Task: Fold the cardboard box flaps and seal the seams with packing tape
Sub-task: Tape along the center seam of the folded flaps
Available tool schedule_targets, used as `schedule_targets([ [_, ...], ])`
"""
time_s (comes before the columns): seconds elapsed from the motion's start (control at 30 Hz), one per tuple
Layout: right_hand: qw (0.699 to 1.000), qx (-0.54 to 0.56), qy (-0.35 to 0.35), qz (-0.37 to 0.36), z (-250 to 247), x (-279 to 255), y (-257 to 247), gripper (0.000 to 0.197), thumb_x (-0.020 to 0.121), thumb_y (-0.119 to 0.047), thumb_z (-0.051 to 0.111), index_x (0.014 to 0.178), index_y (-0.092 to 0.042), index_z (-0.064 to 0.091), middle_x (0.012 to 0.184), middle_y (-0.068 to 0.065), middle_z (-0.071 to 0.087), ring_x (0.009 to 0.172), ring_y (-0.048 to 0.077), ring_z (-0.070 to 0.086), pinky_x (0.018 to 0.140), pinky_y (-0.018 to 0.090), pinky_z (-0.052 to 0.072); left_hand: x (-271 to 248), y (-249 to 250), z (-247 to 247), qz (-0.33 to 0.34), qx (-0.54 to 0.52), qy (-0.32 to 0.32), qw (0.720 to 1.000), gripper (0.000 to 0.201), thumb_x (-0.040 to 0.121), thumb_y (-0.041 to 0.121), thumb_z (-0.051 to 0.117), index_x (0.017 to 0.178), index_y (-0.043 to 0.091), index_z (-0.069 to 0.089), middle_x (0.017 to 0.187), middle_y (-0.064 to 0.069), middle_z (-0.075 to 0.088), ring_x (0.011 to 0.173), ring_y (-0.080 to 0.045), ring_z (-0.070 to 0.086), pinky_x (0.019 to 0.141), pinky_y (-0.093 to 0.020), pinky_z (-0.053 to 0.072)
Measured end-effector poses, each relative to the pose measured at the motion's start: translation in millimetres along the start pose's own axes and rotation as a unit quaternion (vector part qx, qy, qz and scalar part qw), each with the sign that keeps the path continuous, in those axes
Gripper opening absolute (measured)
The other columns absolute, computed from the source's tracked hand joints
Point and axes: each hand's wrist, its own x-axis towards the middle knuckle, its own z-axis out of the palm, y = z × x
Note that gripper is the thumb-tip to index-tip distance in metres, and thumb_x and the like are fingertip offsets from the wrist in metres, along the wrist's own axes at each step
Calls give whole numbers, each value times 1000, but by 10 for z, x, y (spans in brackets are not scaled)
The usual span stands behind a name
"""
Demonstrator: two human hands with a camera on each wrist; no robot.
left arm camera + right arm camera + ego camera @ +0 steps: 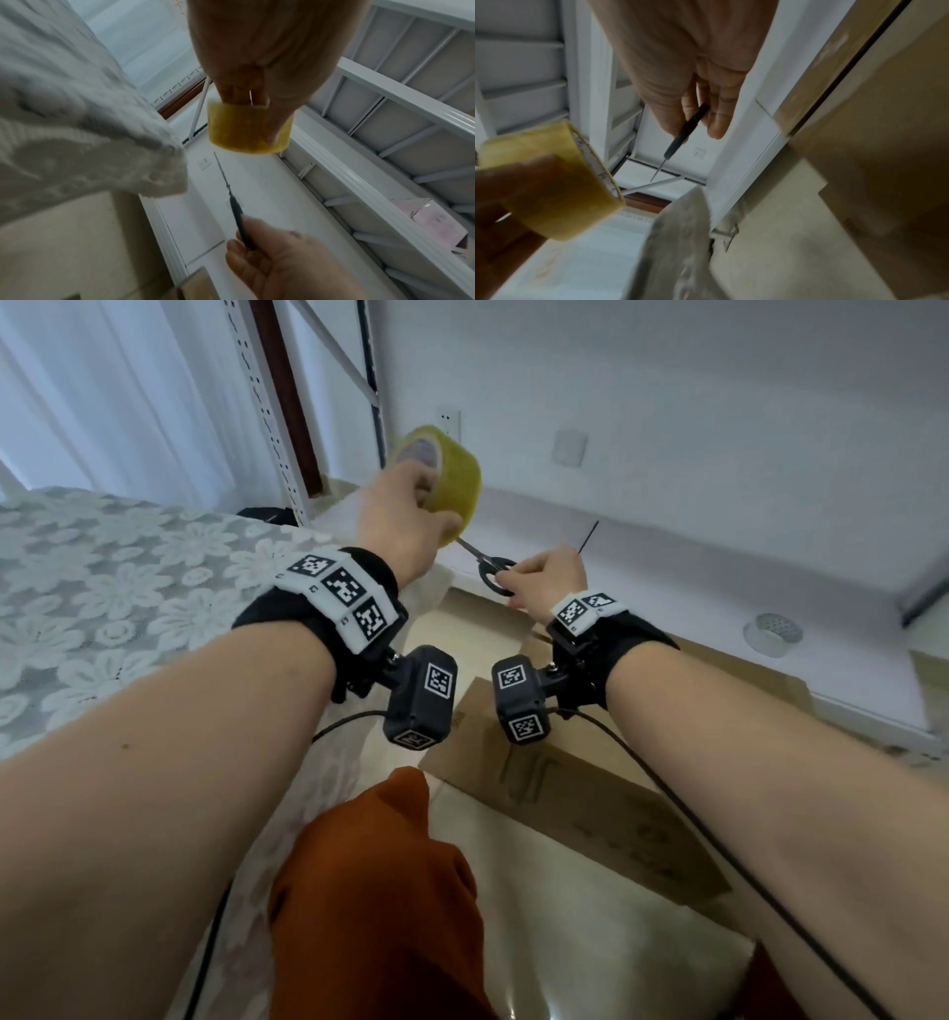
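My left hand (418,503) is raised and grips a yellowish roll of packing tape (444,472), fingers through its core and thumb on the outside (276,123). Just right of it and lower, my right hand (534,580) holds black scissors (490,567) by the handles. The blades are spread, one pointing at the underside of the roll. The wrist views show the roll (239,130) (552,182) and the scissors (236,211) (682,134) edge-on. A brown cardboard box (580,793) lies on the floor below my wrists; its flaps are mostly hidden by my arms.
A lace-covered surface (128,588) fills the left side. A second, pale tape roll (773,634) sits on a low white ledge (667,577) at the right. White metal shelving (287,428) stands behind. My orange-clad knee (380,891) and camera cables (719,839) are near the box.
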Motion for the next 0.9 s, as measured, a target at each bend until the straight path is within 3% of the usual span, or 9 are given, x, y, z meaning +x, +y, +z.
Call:
schedule_targets([
  [0.2,998,-24,34,40,-796,98,695,20,71,-22,81,62,-20,63,69,-1,62,60,11,53,59,24,44,-186,119,806,-89,-132,-141,977,18,82,18,72,82,20,55,106,-13,67,100,-30,64,92,-43,51],
  [0.27,996,-35,49,62,-1049,110,965,21,70,-22,82,62,-19,63,67,-5,60,62,10,52,58,23,41,-276,80,1109,-123,-171,-169,963,12,89,29,63,88,19,56,108,-12,67,101,-29,64,93,-44,51],
  [0.33,993,-54,67,82,-1273,127,1221,15,72,-22,81,70,-15,67,69,-5,59,66,10,53,58,20,40,-358,60,1362,-163,-197,-186,949,30,86,42,53,100,16,57,109,-14,68,102,-30,65,95,-48,50],
  [0.43,987,-86,81,105,-1509,171,1531,13,76,-21,78,72,-17,66,77,-1,63,75,14,56,65,24,42,-432,26,1679,-212,-234,-163,935,29,95,36,48,98,11,61,100,-13,71,92,-28,66,92,-46,53],
  [0.57,984,-130,58,109,-1605,259,1788,11,77,-21,77,84,-15,71,85,-1,62,79,15,55,60,21,39,-490,-25,1992,-236,-251,-171,923,27,80,46,65,82,20,73,83,-5,73,89,-27,67,86,-41,52],
  [0.63,980,-160,47,106,-1611,313,1896,18,77,-20,77,92,-12,73,90,2,64,81,16,55,63,23,39,-496,-55,2112,-248,-268,-185,912,35,74,48,71,95,20,73,82,-6,72,88,-28,69,81,-39,53],
  [0.73,968,-227,28,103,-1598,399,2038,18,83,-19,71,99,-12,72,100,5,67,90,22,59,72,22,38,-499,-140,2256,-286,-305,-177,891,58,74,44,75,115,4,61,74,-4,66,66,-18,63,72,-32,52],
  [0.83,954,-278,4,110,-1604,476,2171,16,89,-16,63,100,-14,74,105,8,70,92,22,62,73,20,38,-496,-159,2360,-283,-267,-177,904,32,86,40,65,94,10,60,58,0,60,55,-15,57,68,-29,49],
  [0.9,949,-294,-4,112,-1633,496,2217,17,91,-15,60,101,-15,74,106,9,70,93,23,63,74,19,38,-490,-128,2411,-278,-255,-177,909,31,90,41,59,81,11,59,52,1,58,54,-18,55,71,-33,48],
])
